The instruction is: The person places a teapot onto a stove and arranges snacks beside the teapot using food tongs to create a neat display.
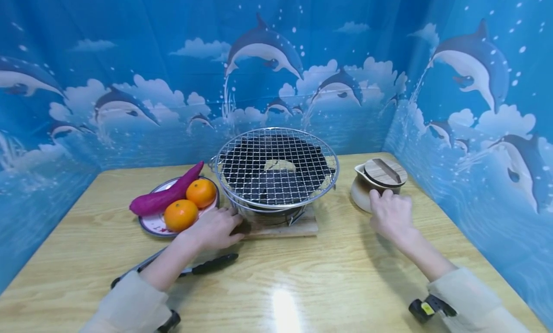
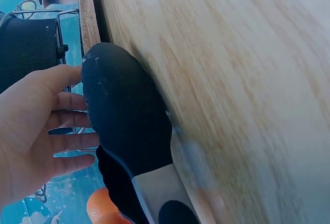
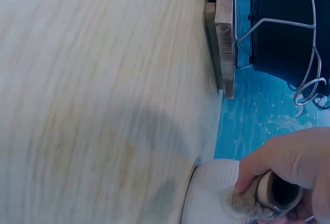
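While the fingers of the right hand (image 1: 392, 215) are curled round its stubby hollow handle (image 3: 264, 190), the side-handled ceramic teapot (image 1: 360, 195) sits at 3 o'clock from the round wire grill mesh (image 1: 276, 170), apparently with its base on the wood-grain tabletop (image 1: 337, 285). Its wooden lid (image 1: 386, 172) is on. As far as I can judge, the work is at an early stage: the grasp on the teapot is made, but lifting or placing is not yet done, and the mesh carries nothing.

The left hand (image 1: 214, 229), at about 7:30 from the mesh, holds nothing; its fingers are loosely spread beside the wooden board (image 1: 281, 228) under the stove. Whether it touches the board, I cannot tell. The black-tipped tongs (image 1: 216, 264) lie unheld at 7 o'clock. At 8 o'clock, the plate (image 1: 150, 226) bears 1 purple sweet potato (image 1: 166, 198) and 2 oranges (image 1: 181, 215), all uncut. Beyond, at 12 o'clock, hangs the dolphin-print curtain (image 1: 173, 107).
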`<state>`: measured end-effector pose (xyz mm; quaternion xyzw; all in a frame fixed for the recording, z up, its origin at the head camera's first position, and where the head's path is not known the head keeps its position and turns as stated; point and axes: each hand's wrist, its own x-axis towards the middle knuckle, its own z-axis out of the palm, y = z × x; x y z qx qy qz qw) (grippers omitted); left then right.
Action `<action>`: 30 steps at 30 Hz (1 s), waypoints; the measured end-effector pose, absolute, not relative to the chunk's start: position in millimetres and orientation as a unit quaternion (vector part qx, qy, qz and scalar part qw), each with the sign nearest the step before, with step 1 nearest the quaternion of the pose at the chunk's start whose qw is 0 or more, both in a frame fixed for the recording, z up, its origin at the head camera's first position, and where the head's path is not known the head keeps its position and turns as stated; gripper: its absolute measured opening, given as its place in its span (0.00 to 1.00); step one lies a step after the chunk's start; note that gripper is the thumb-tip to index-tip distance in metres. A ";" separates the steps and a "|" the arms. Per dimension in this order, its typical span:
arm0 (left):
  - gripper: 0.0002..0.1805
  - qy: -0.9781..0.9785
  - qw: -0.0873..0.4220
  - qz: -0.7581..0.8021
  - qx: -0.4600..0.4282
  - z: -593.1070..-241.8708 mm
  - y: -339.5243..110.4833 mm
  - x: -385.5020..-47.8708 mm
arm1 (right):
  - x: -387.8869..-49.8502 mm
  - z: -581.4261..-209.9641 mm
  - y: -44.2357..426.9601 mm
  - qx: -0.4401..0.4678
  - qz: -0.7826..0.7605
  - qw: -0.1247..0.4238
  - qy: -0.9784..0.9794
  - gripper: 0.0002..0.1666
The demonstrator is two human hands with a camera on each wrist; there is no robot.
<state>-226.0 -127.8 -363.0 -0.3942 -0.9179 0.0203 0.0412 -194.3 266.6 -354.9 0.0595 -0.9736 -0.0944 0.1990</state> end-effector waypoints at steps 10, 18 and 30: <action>0.16 -0.913 0.052 0.017 -0.404 -363.9 -129.4 -224.6 | -189.1 -360.8 273.7 0.084 -0.097 0.234 -0.964 0.18; 0.15 -0.914 0.048 0.015 -0.403 -361.9 -129.5 -223.9 | -185.2 -360.5 272.1 0.068 -0.097 0.215 -0.969 0.14; 0.15 -0.915 0.046 0.030 -0.401 -362.1 -127.5 -224.8 | -186.4 -365.3 271.1 0.061 -0.109 0.232 -0.965 0.13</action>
